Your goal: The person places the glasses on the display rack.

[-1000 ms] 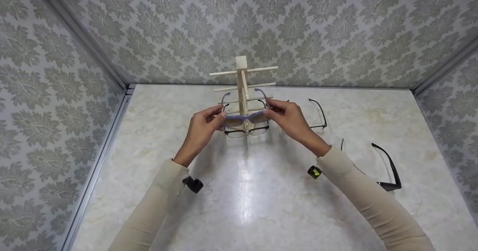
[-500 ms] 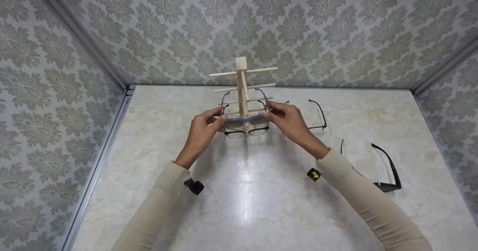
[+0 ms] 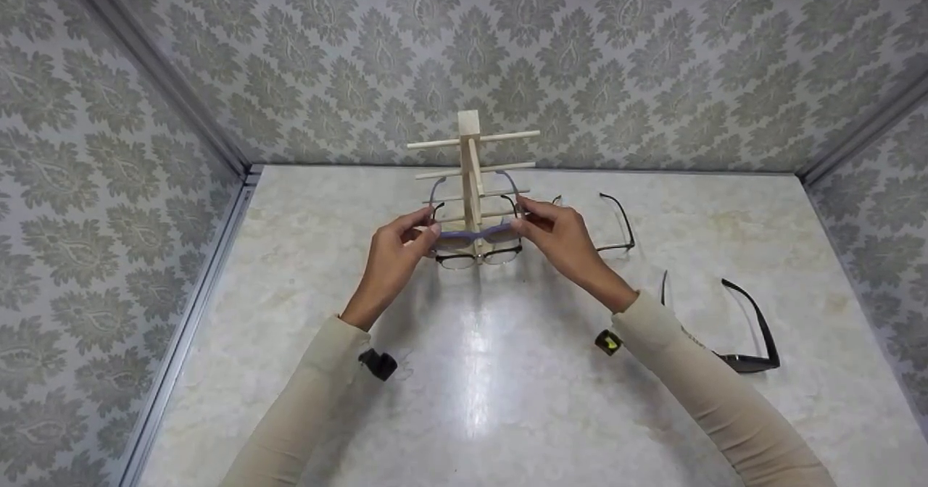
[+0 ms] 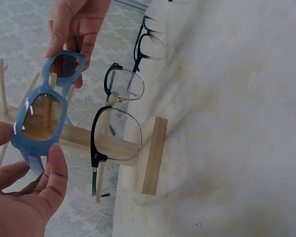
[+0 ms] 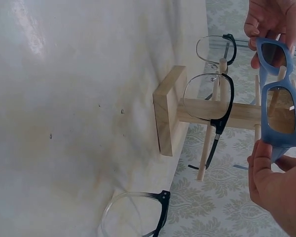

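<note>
Blue-framed sunglasses (image 3: 458,235) with brown lenses are in front of the wooden eyewear stand (image 3: 469,122), their temples reaching back on both sides of its post. My left hand (image 3: 394,255) pinches one end of the frame between thumb and fingers. At the other end my right hand (image 3: 564,235) holds it the same way. In the left wrist view a peg tip shows at the bridge of the sunglasses; whether they bear on it, I cannot tell. Just below hang clear glasses (image 4: 94,131) with black upper rims, on the stand's lowest peg.
On the marbled table (image 3: 304,269), to the right, lie dark-rimmed clear glasses (image 3: 628,230) and thick black glasses (image 3: 761,362), the latter partly behind my right sleeve (image 3: 714,378). Bare upper pegs (image 3: 510,135) stick out sideways. A patterned wall (image 3: 475,45) stands close behind the stand.
The sunglasses have come down slightly and tilted, so their lenses look narrower from above. Both hands have shifted a little with them and keep their hold.
</note>
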Available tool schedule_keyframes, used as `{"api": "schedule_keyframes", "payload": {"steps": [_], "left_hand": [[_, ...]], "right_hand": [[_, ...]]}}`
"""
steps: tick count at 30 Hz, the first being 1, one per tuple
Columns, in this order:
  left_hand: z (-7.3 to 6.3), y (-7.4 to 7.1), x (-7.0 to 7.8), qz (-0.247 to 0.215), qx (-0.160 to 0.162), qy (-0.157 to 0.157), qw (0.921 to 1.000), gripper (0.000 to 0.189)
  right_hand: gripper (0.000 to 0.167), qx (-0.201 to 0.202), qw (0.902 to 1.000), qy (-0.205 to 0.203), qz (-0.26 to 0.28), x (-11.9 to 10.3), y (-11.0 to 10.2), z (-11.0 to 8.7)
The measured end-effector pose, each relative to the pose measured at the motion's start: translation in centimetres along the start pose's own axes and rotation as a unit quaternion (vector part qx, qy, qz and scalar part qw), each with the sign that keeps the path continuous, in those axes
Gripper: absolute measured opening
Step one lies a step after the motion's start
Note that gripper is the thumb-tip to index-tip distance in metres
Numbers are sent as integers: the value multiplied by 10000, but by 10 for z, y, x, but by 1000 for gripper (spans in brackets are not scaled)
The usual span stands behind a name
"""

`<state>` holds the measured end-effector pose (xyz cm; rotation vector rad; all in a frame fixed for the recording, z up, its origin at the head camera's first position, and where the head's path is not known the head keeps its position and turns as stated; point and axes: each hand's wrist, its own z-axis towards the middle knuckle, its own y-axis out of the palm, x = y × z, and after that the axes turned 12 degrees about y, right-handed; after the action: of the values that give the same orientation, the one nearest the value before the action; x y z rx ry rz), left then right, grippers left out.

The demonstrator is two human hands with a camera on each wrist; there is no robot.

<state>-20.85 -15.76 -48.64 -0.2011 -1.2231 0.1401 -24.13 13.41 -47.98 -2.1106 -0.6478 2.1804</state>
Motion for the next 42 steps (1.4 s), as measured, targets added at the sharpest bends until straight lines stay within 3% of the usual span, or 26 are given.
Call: {"api": "schedule_keyframes", "payload": {"steps": [27,32,42], "left_hand": [[0,1,-5,-2,-42,124,9999,50],[-7,-3,-7,221,-189,219,9993,57],[-29,-16,-5,478,166,396,9979,50]], "right_hand": [[55,222,9995,147,140,2,5,-5],[63,166,9994,132,263,5,2,-9],[59,395,9984,115,383,8,-17,-31]]}}
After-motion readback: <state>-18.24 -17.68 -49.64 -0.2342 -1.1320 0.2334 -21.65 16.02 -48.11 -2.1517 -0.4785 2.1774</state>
